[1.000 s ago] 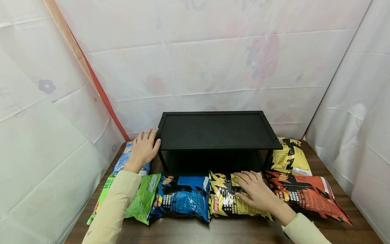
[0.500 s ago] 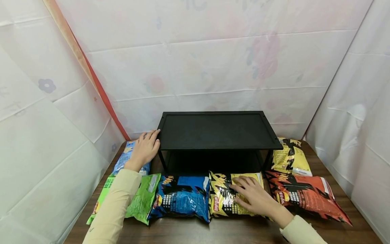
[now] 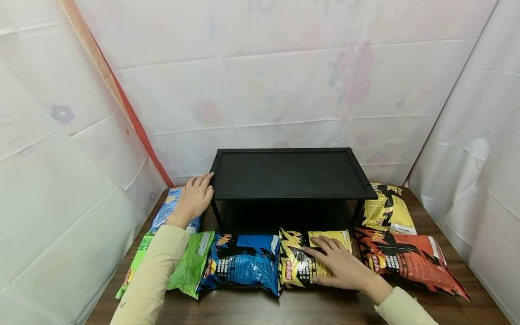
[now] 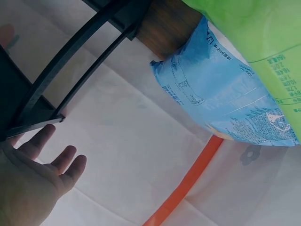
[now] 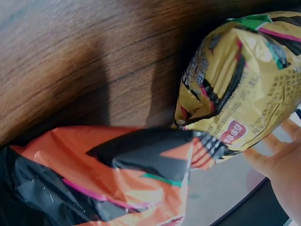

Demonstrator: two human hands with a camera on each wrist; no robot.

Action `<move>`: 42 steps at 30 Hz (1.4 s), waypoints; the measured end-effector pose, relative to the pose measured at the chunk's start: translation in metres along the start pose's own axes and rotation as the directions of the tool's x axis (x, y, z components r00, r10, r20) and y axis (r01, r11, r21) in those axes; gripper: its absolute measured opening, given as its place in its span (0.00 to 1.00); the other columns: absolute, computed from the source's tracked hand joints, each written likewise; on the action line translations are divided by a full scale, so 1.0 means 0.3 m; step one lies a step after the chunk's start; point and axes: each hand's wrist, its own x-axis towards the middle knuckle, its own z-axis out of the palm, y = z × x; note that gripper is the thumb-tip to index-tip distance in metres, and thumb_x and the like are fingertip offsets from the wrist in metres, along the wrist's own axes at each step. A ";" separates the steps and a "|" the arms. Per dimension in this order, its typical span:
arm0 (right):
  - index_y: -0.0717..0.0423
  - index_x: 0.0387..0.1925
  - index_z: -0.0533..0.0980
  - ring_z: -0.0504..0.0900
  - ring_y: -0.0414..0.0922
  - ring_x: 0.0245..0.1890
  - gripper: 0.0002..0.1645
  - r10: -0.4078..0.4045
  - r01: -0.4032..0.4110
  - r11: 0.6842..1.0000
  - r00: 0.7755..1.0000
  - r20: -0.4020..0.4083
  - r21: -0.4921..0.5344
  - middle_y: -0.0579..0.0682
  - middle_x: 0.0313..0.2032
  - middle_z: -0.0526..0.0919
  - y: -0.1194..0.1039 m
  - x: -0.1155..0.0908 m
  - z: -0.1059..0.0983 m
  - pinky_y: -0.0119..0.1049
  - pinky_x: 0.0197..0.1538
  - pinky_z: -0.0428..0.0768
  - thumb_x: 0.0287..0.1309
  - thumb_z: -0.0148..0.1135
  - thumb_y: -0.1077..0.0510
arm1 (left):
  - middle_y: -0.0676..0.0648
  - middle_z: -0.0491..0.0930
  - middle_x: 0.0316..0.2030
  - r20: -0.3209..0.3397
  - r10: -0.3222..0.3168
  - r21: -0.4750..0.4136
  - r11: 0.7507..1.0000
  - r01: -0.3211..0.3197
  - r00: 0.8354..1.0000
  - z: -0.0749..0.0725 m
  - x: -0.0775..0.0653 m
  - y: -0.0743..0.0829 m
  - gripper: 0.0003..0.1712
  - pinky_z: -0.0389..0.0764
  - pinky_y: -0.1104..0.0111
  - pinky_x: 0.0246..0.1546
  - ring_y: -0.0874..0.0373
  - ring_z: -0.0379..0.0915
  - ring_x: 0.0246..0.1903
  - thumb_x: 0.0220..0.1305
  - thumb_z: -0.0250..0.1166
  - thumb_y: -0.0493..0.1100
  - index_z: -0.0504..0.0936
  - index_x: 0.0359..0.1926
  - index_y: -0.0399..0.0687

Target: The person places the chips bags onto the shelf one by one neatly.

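A black two-tier shelf (image 3: 284, 174) stands at the back of the table. My left hand (image 3: 192, 201) touches the left edge of its top board with the fingertips, and in the left wrist view the fingers (image 4: 63, 160) are spread beside the frame. My right hand (image 3: 343, 268) lies with spread fingers over a yellow-and-black chip bag (image 3: 292, 253) in the front row, hiding its right part. The right wrist view shows that bag (image 5: 254, 80) from the side, with fingertips at its surface. Left of it lies a blue chip bag (image 3: 243, 266).
A green bag (image 3: 188, 266) lies partly under my left forearm, with a light blue bag (image 3: 164, 210) behind it. On the right are a red chip bag (image 3: 406, 257) and another yellow bag (image 3: 386, 210). White cloth (image 3: 264, 90) surrounds the wooden table (image 3: 239, 311).
My left hand has moved slightly right onto the shelf's edge. The right hand has slid a little left and down over the yellow-and-black chip bag. The bags lie as before.
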 end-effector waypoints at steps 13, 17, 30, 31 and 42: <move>0.42 0.71 0.47 0.53 0.59 0.67 0.65 -0.038 0.046 0.996 0.994 0.099 -0.076 0.55 0.70 0.49 0.016 -0.006 0.021 0.62 0.60 0.60 0.35 0.67 0.30 | 0.41 0.52 0.69 0.017 -0.007 -0.003 1.000 0.007 1.000 0.000 0.000 0.005 0.30 0.48 0.41 0.62 0.38 0.44 0.66 0.71 0.32 0.52 0.48 0.71 0.52; 0.41 0.71 0.43 0.52 0.59 0.68 0.69 -0.035 0.054 0.989 0.991 0.131 -0.138 0.54 0.71 0.48 0.016 -0.009 0.022 0.61 0.62 0.60 0.31 0.70 0.31 | 0.41 0.53 0.68 0.014 -0.002 -0.013 1.000 0.002 1.000 -0.001 0.000 0.005 0.30 0.48 0.40 0.62 0.37 0.44 0.66 0.71 0.33 0.52 0.49 0.71 0.52; 0.43 0.71 0.47 0.60 0.57 0.63 0.68 -0.082 0.098 0.979 0.992 0.096 -0.178 0.55 0.68 0.54 0.017 -0.001 0.013 0.59 0.58 0.65 0.29 0.75 0.39 | 0.42 0.54 0.68 0.007 0.001 -0.013 1.000 0.000 1.000 0.002 -0.005 0.003 0.30 0.47 0.42 0.63 0.37 0.44 0.66 0.71 0.33 0.52 0.49 0.71 0.53; 0.43 0.71 0.47 0.61 0.57 0.63 0.68 -0.082 0.099 0.979 0.992 0.097 -0.176 0.55 0.68 0.55 0.018 -0.001 0.010 0.59 0.57 0.65 0.29 0.75 0.39 | 0.42 0.54 0.68 0.004 0.002 -0.013 1.000 -0.002 1.000 0.002 -0.004 0.004 0.30 0.47 0.42 0.63 0.37 0.44 0.66 0.71 0.33 0.52 0.49 0.71 0.53; 0.44 0.71 0.47 0.62 0.55 0.63 0.61 -0.038 0.049 0.996 0.988 0.152 -0.070 0.56 0.66 0.58 0.009 0.005 -0.031 0.56 0.59 0.67 0.38 0.73 0.47 | 0.41 0.55 0.68 -0.001 0.006 -0.024 1.000 -0.006 1.000 0.006 -0.003 0.002 0.30 0.48 0.41 0.62 0.37 0.45 0.65 0.71 0.33 0.51 0.49 0.71 0.52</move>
